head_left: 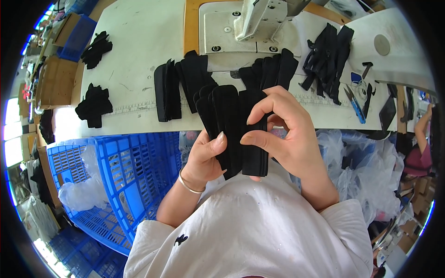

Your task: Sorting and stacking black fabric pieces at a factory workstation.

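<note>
Close to my chest, in front of the table, my left hand [208, 155] is closed round a bundle of folded black fabric strips [226, 111], its thumb across the front. A second stack of black strips [254, 160] hangs upright just to the right. My right hand [287, 132] curls round that stack's right edge, thumb and forefinger on its front face; the other fingers are partly hidden behind. Beyond the hands, more black strips lie on the table in a left pile [168, 90] and a right pile [273, 69], near the sewing machine bed [218, 32].
Black fabric bundles [95, 105] lie at the table's left. Black zipper-like strips [327, 60] and blue-handled snips [356, 109] lie at the right. Below the table stand a blue plastic crate [132, 171] at left and clear plastic bags [366, 176] at right. Another person's arm [422, 127] shows far right.
</note>
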A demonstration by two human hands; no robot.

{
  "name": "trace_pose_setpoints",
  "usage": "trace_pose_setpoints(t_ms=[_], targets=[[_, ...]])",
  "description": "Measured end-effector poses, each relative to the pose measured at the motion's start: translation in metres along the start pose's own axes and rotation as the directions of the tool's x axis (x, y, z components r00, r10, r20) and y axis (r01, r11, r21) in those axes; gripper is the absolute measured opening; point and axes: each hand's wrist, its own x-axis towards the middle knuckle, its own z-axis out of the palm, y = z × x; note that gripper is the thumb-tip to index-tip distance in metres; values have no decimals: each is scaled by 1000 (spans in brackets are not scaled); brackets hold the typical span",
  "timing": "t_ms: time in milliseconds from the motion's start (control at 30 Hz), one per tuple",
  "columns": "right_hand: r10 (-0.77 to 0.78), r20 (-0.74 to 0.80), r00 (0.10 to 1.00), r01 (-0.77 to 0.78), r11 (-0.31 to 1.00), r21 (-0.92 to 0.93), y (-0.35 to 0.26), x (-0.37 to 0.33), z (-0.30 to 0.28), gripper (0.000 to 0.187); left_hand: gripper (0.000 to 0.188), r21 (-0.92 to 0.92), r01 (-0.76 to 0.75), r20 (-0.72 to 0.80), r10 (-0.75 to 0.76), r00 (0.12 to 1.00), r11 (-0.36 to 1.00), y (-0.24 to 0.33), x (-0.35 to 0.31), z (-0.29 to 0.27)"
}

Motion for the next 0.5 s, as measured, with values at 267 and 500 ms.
trace_pose_setpoints(t_ms=[267, 500], targets=[[39, -36, 999, -38, 999, 20, -3, -4, 1, 17, 57, -42, 25, 66, -22, 998, 999, -5, -2, -13], [41, -32, 999, -41, 999, 8, 1, -6, -1, 24, 57, -36, 22, 14, -21, 1000, 999, -6, 2, -6]])
